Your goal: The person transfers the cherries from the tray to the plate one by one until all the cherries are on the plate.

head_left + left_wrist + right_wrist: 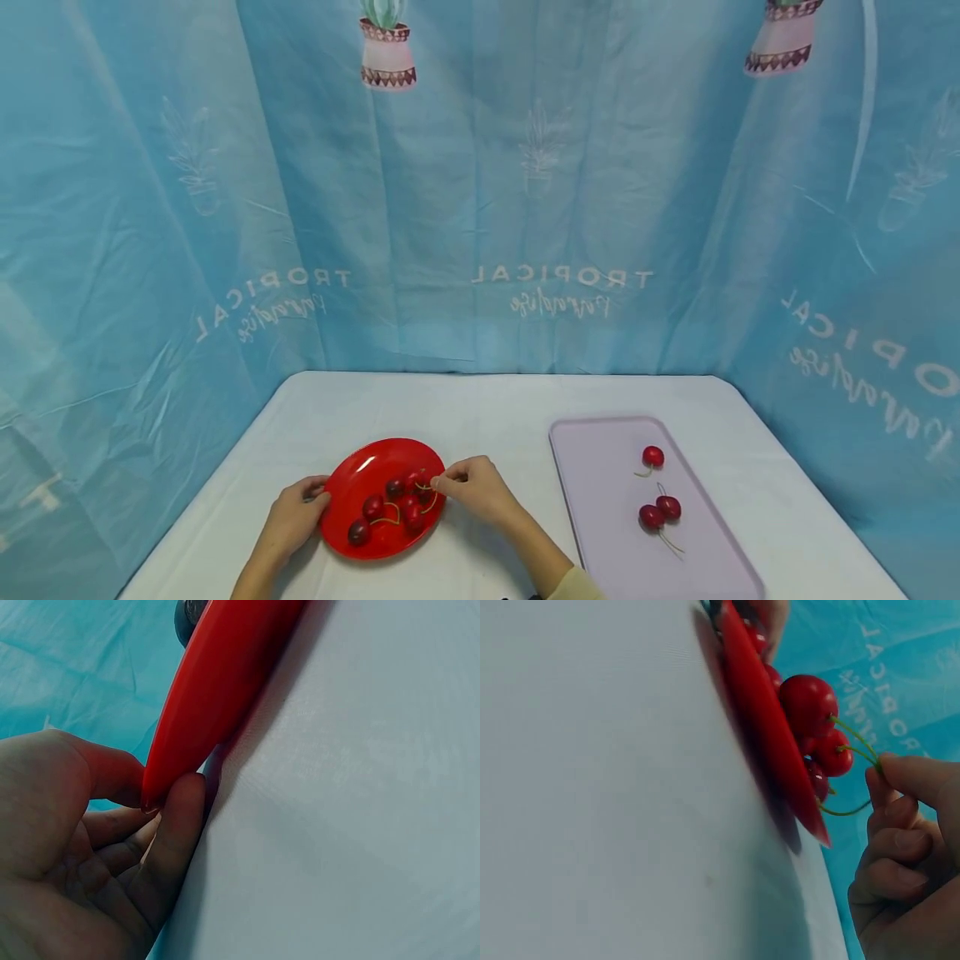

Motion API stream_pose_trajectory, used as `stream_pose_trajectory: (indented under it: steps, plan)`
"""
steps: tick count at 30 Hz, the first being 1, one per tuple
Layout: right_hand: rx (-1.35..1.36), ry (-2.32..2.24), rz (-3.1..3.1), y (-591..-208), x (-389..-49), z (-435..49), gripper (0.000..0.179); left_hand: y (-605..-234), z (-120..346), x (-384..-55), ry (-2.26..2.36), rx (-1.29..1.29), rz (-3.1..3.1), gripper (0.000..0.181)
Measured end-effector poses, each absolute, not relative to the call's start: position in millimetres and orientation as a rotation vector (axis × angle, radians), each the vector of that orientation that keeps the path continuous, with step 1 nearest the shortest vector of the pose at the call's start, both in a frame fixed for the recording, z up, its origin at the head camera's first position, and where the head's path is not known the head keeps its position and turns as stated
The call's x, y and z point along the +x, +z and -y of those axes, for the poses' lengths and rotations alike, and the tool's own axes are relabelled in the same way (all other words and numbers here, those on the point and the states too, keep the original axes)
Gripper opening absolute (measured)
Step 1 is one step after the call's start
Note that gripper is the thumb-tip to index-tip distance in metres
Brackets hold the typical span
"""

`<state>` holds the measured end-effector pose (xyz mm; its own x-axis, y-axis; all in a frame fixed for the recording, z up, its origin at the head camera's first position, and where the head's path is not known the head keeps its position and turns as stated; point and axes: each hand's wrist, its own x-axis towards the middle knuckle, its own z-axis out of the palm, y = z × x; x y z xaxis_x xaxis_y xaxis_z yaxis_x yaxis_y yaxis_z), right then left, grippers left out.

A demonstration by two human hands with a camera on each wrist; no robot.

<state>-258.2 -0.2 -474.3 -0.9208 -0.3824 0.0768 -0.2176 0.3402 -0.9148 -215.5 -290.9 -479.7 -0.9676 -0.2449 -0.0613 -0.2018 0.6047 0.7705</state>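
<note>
The left hand [294, 512] pinches the red plate [367, 471] by its left edge. The right wrist view alone clearly shows the right hand [911, 847] pinching stems [859, 740] of two cherries [808, 705] at the plate's right edge. Only the head view shows the lilac tray [600, 500].

Blue curtain [450, 167] on three sides, mirrored white lettering [562, 274] across it, printed pots [387, 62] up top, light catching its creases [153, 371], white table [495, 404] with rounded far corners.
</note>
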Motion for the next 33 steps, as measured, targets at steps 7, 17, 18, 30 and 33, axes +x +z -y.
stream_pose_trajectory:
  steps: [7,17,18,30,33]
  plan:
    - [-0.555,-1.582,-2.496,-478.8,-252.0,12.7,0.015,-484.9,293.8,-215.6,-1.287,0.382,2.766,0.039]
    - [-0.570,-1.531,-2.538,-478.3,-247.8,14.0,0.013,-481.7,292.6,-218.0,-1.303,0.387,2.770,0.039]
    - [-0.566,-1.532,-2.538,-478.2,-247.8,12.6,0.013,-481.7,292.8,-218.2,-1.299,0.385,2.772,0.039]
    - [-0.599,-1.465,-2.606,-468.4,-252.5,-14.8,0.011,-482.3,293.0,-217.3,-1.294,0.379,2.772,0.040]
    - [-0.611,-1.446,-2.637,-465.4,-254.0,-21.4,0.015,-482.3,292.0,-217.9,-1.290,0.385,2.774,0.040]
